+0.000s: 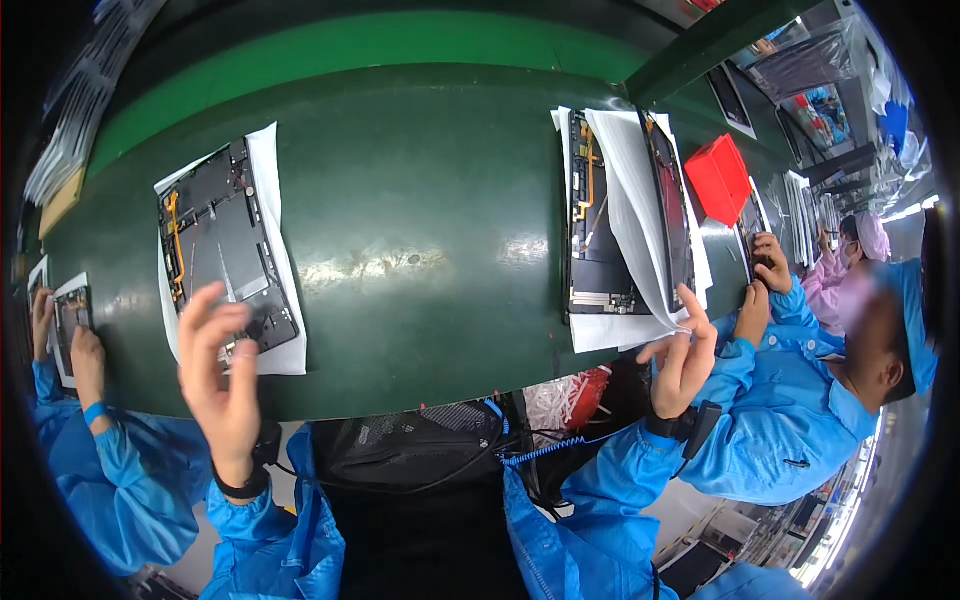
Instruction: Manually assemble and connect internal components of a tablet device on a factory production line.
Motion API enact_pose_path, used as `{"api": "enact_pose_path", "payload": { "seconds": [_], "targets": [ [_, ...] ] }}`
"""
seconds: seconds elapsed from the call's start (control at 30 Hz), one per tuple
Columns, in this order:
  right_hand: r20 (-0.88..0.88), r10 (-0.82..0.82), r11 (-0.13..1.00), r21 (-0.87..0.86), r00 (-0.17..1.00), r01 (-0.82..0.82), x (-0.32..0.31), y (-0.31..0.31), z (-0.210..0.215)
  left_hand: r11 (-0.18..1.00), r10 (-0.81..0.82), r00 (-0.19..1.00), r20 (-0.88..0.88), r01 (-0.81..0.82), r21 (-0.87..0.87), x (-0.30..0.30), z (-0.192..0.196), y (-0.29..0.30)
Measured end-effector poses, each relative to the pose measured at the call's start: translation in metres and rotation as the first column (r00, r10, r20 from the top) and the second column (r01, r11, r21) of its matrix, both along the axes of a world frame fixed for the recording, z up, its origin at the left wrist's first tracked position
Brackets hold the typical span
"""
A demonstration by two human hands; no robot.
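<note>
My left hand (222,372) is raised with its fingers apart, slightly blurred, over the near end of an opened tablet-like device shell (225,240). That shell is black inside with an orange ribbon cable, and lies on a white sheet (265,180). Whether the fingertips touch it cannot be told. My right hand (686,365) is closed at the near corner of a white foam sheet (632,215), its fingertips by the lower edge of a dark glass panel (668,200). Sheet and panel lean at a tilt beside a second black device shell (592,250).
A red bin (718,180) stands right of the panel. Co-workers in blue work at both sides, their hands (88,365) on devices at left and a hand (770,262) at right. A black mesh bag (400,445) and coiled blue cord (540,450) are below the green table's edge (400,412).
</note>
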State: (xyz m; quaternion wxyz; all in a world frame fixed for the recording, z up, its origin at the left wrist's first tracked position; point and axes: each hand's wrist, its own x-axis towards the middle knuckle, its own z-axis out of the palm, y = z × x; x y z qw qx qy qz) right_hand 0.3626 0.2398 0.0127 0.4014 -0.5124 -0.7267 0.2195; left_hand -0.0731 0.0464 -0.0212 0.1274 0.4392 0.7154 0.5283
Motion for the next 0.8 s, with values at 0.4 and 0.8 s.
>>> {"api": "enact_pose_path", "payload": {
  "seconds": [0.4,0.8],
  "targets": [
    [0.055,0.120,0.929,0.347,0.991,-0.132,-0.042,-0.023,0.010,0.705,-0.692,0.659,0.295,0.705,0.079,0.082,0.022,0.032],
    [0.085,0.819,0.572,-0.192,0.568,-0.797,-0.148,-0.111,0.031,0.891,-0.272,0.489,0.829,0.453,0.025,0.084,0.002,0.020]
  ]
}}
